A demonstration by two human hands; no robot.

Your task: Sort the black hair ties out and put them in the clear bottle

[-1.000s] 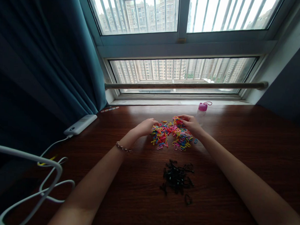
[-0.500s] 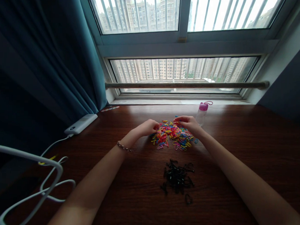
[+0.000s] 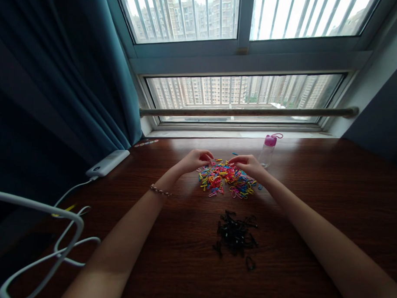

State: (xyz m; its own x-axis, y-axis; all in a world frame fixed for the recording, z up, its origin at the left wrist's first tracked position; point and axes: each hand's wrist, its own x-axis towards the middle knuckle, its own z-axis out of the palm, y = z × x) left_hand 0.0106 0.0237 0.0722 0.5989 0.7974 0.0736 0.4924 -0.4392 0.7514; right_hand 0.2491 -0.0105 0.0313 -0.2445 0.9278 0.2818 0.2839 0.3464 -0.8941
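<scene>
Many small colourful bands (image 3: 225, 178) lie heaped on the dark brown wooden table (image 3: 181, 257). At the heap's upper left edge is my left hand (image 3: 200, 161), its fingers closed together at the tips; whatever they hold is too small to make out. My right hand (image 3: 248, 164) reaches over the heap's upper right part, fingers bent and pinched together, with nothing nameable showing between them. Nearer to me sits a separate pile of black bands (image 3: 236, 234), with one loose black band (image 3: 250, 263) just below it. Neither hand touches the black pile.
Behind my right hand stands a clear bottle (image 3: 267, 152) with a pink cap. A white power bank (image 3: 107, 163) with a white cable (image 3: 70, 190) lies at the left, beside the blue curtain (image 3: 118, 98). A metal rail (image 3: 248, 111) crosses the window.
My left hand has moved up and slightly away from the left side of the heap, uncovering bands there. My right hand has shifted only slightly.
</scene>
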